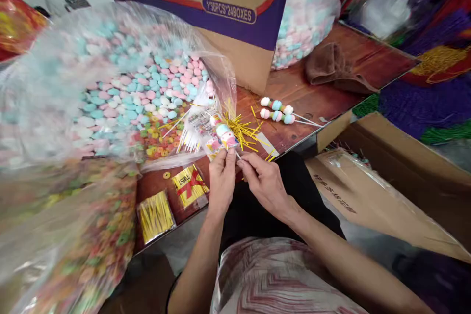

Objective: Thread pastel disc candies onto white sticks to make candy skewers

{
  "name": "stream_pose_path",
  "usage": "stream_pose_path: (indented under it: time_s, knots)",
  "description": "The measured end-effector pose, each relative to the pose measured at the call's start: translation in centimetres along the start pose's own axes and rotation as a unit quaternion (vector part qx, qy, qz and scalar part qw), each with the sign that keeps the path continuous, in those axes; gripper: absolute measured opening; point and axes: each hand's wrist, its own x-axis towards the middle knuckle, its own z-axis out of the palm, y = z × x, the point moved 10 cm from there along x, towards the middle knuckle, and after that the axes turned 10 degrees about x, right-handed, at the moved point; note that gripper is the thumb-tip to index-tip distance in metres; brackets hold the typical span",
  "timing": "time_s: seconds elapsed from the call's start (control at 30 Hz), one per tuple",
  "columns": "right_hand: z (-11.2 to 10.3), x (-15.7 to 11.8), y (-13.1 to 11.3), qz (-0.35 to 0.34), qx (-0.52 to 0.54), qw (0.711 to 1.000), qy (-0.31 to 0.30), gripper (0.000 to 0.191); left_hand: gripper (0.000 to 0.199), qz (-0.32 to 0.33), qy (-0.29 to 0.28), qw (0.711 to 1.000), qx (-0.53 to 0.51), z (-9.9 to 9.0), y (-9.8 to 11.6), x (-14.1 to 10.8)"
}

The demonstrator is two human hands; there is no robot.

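1. Candy skewer point(222, 130), in a printed wrapper point(230, 141), tilts up above both hands at the table's point(289, 86) near edge. Left hand point(222, 174) pinches its base between thumb and fingers; too tight a squeeze could crease the wrapper or dent the lowest sweet.
2. Right hand point(263, 176) has thumb and forefinger pressed together at the white stick point(238, 155); whether they also grip a tie, I cannot tell. Hard twisting there could bend the stick or tear the wrapper.
3. Loose gold ties point(241, 130) lie close behind, so a careless sweep could scatter them.
4. Two unwrapped skewers point(276, 111) lie with sticks reaching the edge; a nudge could tip them toward the open carton point(342, 191).
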Motion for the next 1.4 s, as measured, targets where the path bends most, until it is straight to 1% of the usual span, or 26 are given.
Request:
stream_pose_path:
  time_s: [0.07, 0.13, 0.2, 0.23, 0.27, 0.33, 0.4, 0.47, 0.53, 0.57, 0.63, 0.67, 0.7, 0.73, 0.77, 0.8, 0.87, 0.97, 1.07, 1.17, 1.27, 1.4]
  knots:
    - [0.4, -0.6, 0.7, 0.061, 0.071, 0.995, -0.031, 0.026, 0.038, -0.006, -0.023, 1.000, -0.001, 0.2, 0.5, -0.2]
    - [0.7, -1.3, 1.4, 0.118, 0.142, 0.982, -0.045, 0.029, 0.039, 0.005, -0.039, 0.999, 0.026, 0.3, 1.2, -0.3]
    - [0.9, -1.8, 2.3, 0.181, 0.221, 0.958, -0.039, 0.026, 0.039, 0.032, -0.050, 0.995, 0.080, 0.2, 1.8, -0.4]
    - [1.0, -1.9, 2.6, 0.200, 0.249, 0.947, -0.031, 0.024, 0.038, 0.055, -0.050, 0.990, 0.122, 0.1, 2.2, -0.4]
    - [0.9, -1.9, 2.8, 0.208, 0.268, 0.940, -0.020, 0.024, 0.037, 0.083, -0.049, 0.981, 0.170, 0.0, 2.7, -0.4]
    - [0.7, -1.5, 2.8, 0.200, 0.289, 0.936, -0.001, 0.025, 0.038, 0.144, -0.059, 0.955, 0.251, 0.3, 3.6, -0.6]
    - [0.5, -1.1, 2.8, 0.184, 0.291, 0.939, 0.009, 0.027, 0.037, 0.191, -0.100, 0.933, 0.289, 0.9, 4.3, -1.1]
    - [0.4, -0.8, 2.7, 0.170, 0.277, 0.946, 0.005, 0.028, 0.036, 0.204, -0.149, 0.922, 0.293, 1.2, 4.4, -1.5]
    - [0.3, -0.7, 2.3, 0.152, 0.249, 0.956, -0.005, 0.030, 0.037, 0.182, -0.188, 0.926, 0.272, 1.0, 4.2, -1.8]
    - [0.1, -0.7, 2.0, 0.139, 0.230, 0.963, -0.006, 0.031, 0.036, 0.159, -0.200, 0.935, 0.247, 0.7, 3.9, -1.9]
    - [-0.2, -0.6, 1.4, 0.110, 0.185, 0.977, -0.002, 0.031, 0.026, 0.092, -0.210, 0.959, 0.164, 0.2, 3.3, -1.9]
    - [-0.4, -0.6, 1.2, 0.098, 0.160, 0.982, 0.002, 0.030, 0.025, 0.057, -0.211, 0.970, 0.108, 0.1, 3.0, -1.9]
    - [-0.4, -0.6, 1.0, 0.087, 0.137, 0.987, 0.004, 0.030, 0.032, 0.022, -0.202, 0.978, 0.048, 0.0, 2.7, -1.8]
    - [-0.3, -0.6, 0.9, 0.078, 0.117, 0.990, 0.004, 0.030, 0.040, -0.010, -0.185, 0.983, -0.013, 0.0, 2.4, -1.7]
    - [-0.1, -0.6, 0.9, 0.071, 0.101, 0.992, 0.003, 0.031, 0.043, -0.037, -0.163, 0.984, -0.066, 0.0, 2.2, -1.6]
    - [0.0, -0.6, 1.0, 0.064, 0.086, 0.994, 0.002, 0.032, 0.043, -0.058, -0.141, 0.982, -0.109, 0.2, 2.0, -1.4]
    - [0.3, -0.7, 1.2, 0.059, 0.064, 0.996, 0.002, 0.033, 0.041, -0.087, -0.100, 0.978, -0.159, 0.6, 1.7, -1.1]
    - [0.3, -1.1, 1.8, 0.079, 0.056, 0.995, -0.005, 0.030, 0.038, -0.112, -0.078, 0.974, -0.179, 1.5, 1.6, -0.7]
    - [0.3, -1.7, 2.2, 0.112, 0.077, 0.990, -0.026, 0.031, 0.035, -0.127, -0.060, 0.970, -0.197, 1.5, 1.4, -0.7]
    - [0.2, -2.1, 2.3, 0.125, 0.115, 0.985, -0.024, 0.035, 0.035, -0.133, -0.074, 0.970, -0.191, 1.9, 1.3, -1.2]
    - [0.3, -2.2, 2.7, 0.128, 0.164, 0.978, -0.009, 0.033, 0.039, -0.124, -0.097, 0.972, -0.172, 2.4, 1.1, -1.7]
    - [1.0, -1.8, 3.2, 0.145, 0.188, 0.971, -0.016, 0.034, 0.037, -0.091, -0.064, 0.981, -0.160, 1.7, 0.5, -1.8]
